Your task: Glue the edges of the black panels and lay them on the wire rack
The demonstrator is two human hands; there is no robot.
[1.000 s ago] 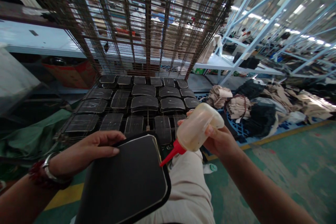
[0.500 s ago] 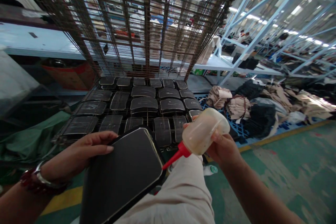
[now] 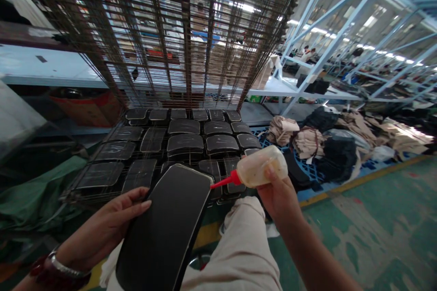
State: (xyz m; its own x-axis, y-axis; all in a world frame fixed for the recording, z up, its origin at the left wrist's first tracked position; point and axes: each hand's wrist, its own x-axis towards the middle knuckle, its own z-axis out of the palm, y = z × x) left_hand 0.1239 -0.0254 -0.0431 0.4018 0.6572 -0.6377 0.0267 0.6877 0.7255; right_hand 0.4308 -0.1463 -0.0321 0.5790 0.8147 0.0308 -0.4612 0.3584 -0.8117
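Observation:
A black rounded panel (image 3: 167,227) with a pale line along its edge is tilted over my lap. My left hand (image 3: 116,218) grips its left edge, thumb on top and the other fingers partly hidden. In my right hand (image 3: 278,191) is a translucent squeeze bottle (image 3: 261,167) with yellowish contents, lying nearly level. Its red pointed nozzle (image 3: 225,181) reaches the panel's upper right corner, at or very near the pale edge line. Beyond the panel, rows of similar black pieces (image 3: 186,144) rest on a wire rack.
Stacked wire rack layers (image 3: 186,32) stand raised behind the black pieces. To the right, beige fabric bundles (image 3: 309,142) and black bags (image 3: 337,154) lie on a blue lattice pallet (image 3: 307,166). A green cloth (image 3: 44,191) is at left. Pale blue metal frames (image 3: 327,50) rise at upper right.
The panel has turned so its long side stands more upright. The bottle has tipped toward level, and its nozzle has moved up from the lower right edge to the upper right corner.

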